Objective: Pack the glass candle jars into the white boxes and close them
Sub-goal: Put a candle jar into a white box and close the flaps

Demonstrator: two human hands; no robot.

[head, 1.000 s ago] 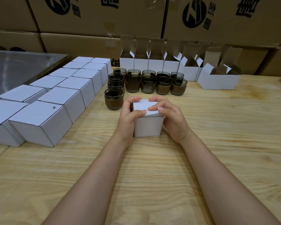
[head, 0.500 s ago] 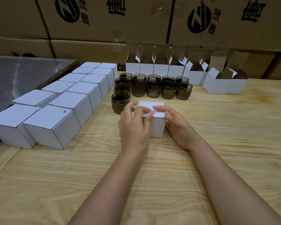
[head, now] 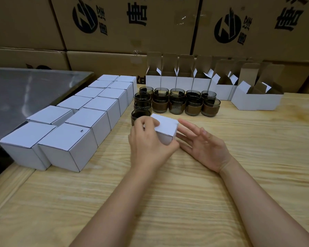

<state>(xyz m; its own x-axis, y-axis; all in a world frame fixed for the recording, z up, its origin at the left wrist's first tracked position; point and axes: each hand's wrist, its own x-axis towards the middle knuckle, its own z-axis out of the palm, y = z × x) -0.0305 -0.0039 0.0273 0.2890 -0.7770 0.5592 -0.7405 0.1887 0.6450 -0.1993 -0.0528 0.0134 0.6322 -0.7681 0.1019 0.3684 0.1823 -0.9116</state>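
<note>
A closed white box (head: pixel 166 126) sits tilted at the middle of the wooden table (head: pixel 185 193). My left hand (head: pixel 148 147) grips it from the left, fingers over its top and thumb along its near side. To the right of the box my right hand (head: pixel 202 145) lies open, its fingers straight and just off the box's side. Behind the box stand several dark glass candle jars (head: pixel 177 104) in rows. Farther back is a row of open white boxes (head: pixel 185 82) with their flaps up.
Several closed white boxes (head: pixel 82 120) stand in two rows on the left, running from the near edge to the back. A grey metal surface (head: pixel 25 90) lies left of them. Big brown cartons (head: pixel 150 29) form a wall behind the table.
My right hand has let go of the box and opened beside it. My left hand has wrapped round the box and tilted it toward the left.
</note>
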